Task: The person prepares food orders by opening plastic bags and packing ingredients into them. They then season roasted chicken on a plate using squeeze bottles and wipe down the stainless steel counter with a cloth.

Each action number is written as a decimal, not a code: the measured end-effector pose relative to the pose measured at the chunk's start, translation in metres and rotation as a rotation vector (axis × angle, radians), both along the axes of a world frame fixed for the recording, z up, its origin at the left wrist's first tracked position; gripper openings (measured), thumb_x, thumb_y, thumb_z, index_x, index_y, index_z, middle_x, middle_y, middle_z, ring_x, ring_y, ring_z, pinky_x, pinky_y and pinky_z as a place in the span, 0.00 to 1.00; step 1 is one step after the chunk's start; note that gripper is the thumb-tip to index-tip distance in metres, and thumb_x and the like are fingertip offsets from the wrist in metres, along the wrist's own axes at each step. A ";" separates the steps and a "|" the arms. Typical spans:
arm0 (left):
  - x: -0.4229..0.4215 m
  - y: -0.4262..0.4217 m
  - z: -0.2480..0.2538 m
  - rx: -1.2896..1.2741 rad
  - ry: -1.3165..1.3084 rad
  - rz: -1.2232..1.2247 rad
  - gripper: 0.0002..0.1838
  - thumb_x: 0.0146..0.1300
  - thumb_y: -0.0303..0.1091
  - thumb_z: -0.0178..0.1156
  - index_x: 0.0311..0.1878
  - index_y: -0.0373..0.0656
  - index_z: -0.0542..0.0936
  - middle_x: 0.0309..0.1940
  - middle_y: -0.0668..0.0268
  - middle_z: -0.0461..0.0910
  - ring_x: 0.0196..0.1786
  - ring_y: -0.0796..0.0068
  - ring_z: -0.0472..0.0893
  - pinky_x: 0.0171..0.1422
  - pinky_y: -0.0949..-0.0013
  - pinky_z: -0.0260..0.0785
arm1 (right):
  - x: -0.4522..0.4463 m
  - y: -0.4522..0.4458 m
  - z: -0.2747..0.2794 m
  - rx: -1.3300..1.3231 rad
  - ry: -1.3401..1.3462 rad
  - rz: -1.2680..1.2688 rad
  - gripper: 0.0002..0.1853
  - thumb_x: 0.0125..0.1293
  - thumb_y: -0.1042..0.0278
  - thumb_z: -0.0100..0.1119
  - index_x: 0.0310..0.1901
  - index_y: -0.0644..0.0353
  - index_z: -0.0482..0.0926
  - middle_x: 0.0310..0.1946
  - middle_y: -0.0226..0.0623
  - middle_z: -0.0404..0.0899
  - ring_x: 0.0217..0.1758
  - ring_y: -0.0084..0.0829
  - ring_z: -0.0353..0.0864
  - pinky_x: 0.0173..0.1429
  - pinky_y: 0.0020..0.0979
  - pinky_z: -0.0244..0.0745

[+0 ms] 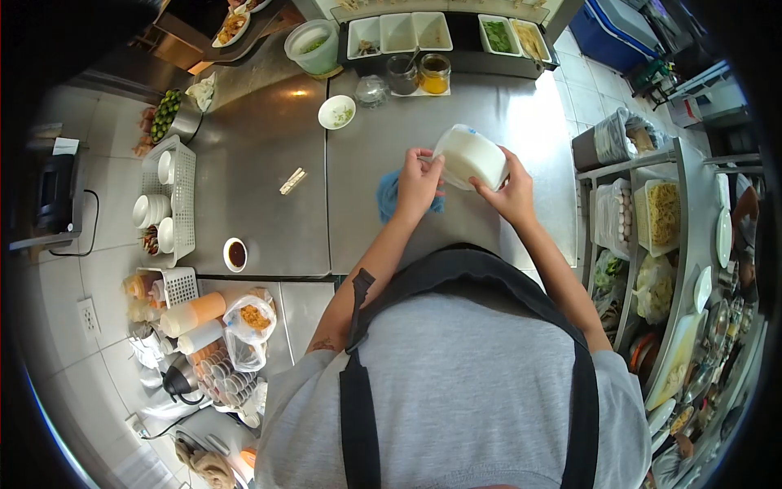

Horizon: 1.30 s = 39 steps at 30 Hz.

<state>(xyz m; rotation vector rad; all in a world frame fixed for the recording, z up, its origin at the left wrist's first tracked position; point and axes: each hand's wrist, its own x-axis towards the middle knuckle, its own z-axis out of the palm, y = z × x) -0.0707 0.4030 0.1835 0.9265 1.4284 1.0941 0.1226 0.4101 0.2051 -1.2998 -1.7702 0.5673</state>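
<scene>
A white, rounded container (472, 157), tilted, is between my two hands above the steel table. My right hand (507, 189) grips its right side, with the thumb on the near edge. At its left edge my left hand (419, 184) has its thumb and index finger pinched on what looks like clear plastic. A crumpled blue cloth (388, 196) lies on the table beneath my left hand, partly hidden by it. Up and to the left stands a small white bowl (336, 112) with green bits inside.
Jars (434, 75) and white food trays (398, 34) line the table's far edge. Wooden sticks (292, 181) and a bowl of dark sauce (235, 254) are on the left part. A basket of bowls (186, 199) borders the left side; shelves (643, 163) stand at right.
</scene>
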 end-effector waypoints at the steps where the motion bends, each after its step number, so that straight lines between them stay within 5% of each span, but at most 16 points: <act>1: -0.001 0.002 0.002 0.004 -0.001 0.010 0.19 0.68 0.39 0.58 0.53 0.37 0.66 0.31 0.62 0.77 0.32 0.75 0.79 0.26 0.69 0.78 | 0.000 -0.001 0.004 0.016 -0.009 -0.013 0.37 0.45 0.60 0.77 0.58 0.63 0.72 0.46 0.43 0.81 0.44 0.34 0.83 0.44 0.31 0.77; 6: -0.002 0.000 0.000 0.017 0.047 0.013 0.17 0.67 0.39 0.59 0.51 0.39 0.67 0.33 0.62 0.76 0.32 0.75 0.79 0.26 0.69 0.78 | -0.001 0.003 0.001 -0.189 -0.013 -0.002 0.37 0.46 0.60 0.76 0.57 0.65 0.72 0.44 0.44 0.81 0.42 0.34 0.84 0.43 0.31 0.78; 9: -0.004 0.003 -0.001 0.035 0.058 0.021 0.16 0.67 0.37 0.59 0.50 0.40 0.67 0.34 0.63 0.76 0.32 0.75 0.79 0.26 0.69 0.78 | -0.003 0.004 0.008 -0.004 -0.004 -0.041 0.37 0.46 0.59 0.76 0.57 0.66 0.72 0.41 0.44 0.82 0.39 0.32 0.84 0.42 0.30 0.78; 12: -0.004 0.002 -0.003 0.054 0.046 0.009 0.14 0.66 0.35 0.59 0.49 0.41 0.68 0.34 0.63 0.75 0.32 0.75 0.79 0.25 0.69 0.78 | -0.005 0.011 0.008 -0.126 -0.030 -0.020 0.36 0.45 0.59 0.76 0.55 0.64 0.74 0.41 0.44 0.81 0.36 0.33 0.83 0.40 0.31 0.78; 17: -0.008 0.015 -0.005 0.083 0.024 0.028 0.13 0.62 0.29 0.58 0.48 0.40 0.68 0.32 0.64 0.74 0.27 0.74 0.79 0.22 0.69 0.77 | 0.003 0.022 0.027 -0.219 0.176 -0.098 0.34 0.50 0.51 0.73 0.52 0.69 0.77 0.29 0.38 0.83 0.27 0.24 0.80 0.37 0.27 0.77; 19: -0.006 0.021 -0.001 0.087 0.032 0.065 0.13 0.59 0.27 0.59 0.46 0.38 0.69 0.29 0.64 0.75 0.22 0.74 0.78 0.18 0.70 0.74 | 0.013 0.030 0.027 -0.485 0.290 -0.173 0.33 0.51 0.48 0.72 0.50 0.68 0.78 0.29 0.35 0.82 0.24 0.21 0.77 0.34 0.25 0.75; 22: -0.011 0.026 0.008 0.003 0.180 0.013 0.17 0.57 0.29 0.61 0.48 0.38 0.70 0.35 0.61 0.75 0.32 0.70 0.80 0.29 0.66 0.77 | 0.027 0.035 0.029 -0.841 0.823 -0.137 0.33 0.54 0.42 0.67 0.50 0.65 0.77 0.31 0.33 0.80 0.19 0.17 0.69 0.28 0.21 0.72; 25: -0.014 0.031 -0.003 0.367 0.503 0.050 0.22 0.54 0.32 0.63 0.52 0.40 0.70 0.45 0.57 0.73 0.49 0.65 0.77 0.50 0.59 0.74 | 0.036 0.031 0.041 -1.144 1.324 -0.105 0.36 0.58 0.40 0.63 0.55 0.64 0.72 0.39 0.41 0.80 0.20 0.17 0.71 0.28 0.20 0.75; 29: -0.009 0.023 0.029 0.420 0.291 -0.081 0.29 0.55 0.32 0.63 0.60 0.40 0.68 0.57 0.53 0.69 0.62 0.61 0.68 0.66 0.59 0.62 | 0.020 0.015 0.069 -1.278 1.701 -0.079 0.35 0.61 0.41 0.59 0.57 0.65 0.70 0.52 0.55 0.74 0.24 0.22 0.75 0.30 0.18 0.79; 35: 0.008 0.024 0.074 0.408 -0.248 -0.239 0.33 0.67 0.39 0.50 0.74 0.45 0.56 0.68 0.53 0.62 0.69 0.61 0.64 0.73 0.61 0.54 | 0.010 0.013 0.063 -1.456 2.001 0.395 0.36 0.65 0.37 0.50 0.59 0.66 0.70 0.55 0.59 0.71 0.23 0.23 0.73 0.30 0.21 0.79; 39: 0.007 0.033 0.082 0.367 -0.331 -0.239 0.33 0.70 0.45 0.43 0.76 0.48 0.52 0.70 0.58 0.62 0.70 0.63 0.63 0.74 0.60 0.51 | -0.003 0.014 0.083 -1.545 1.822 0.505 0.37 0.65 0.36 0.47 0.58 0.66 0.69 0.56 0.54 0.71 0.29 0.27 0.73 0.33 0.29 0.78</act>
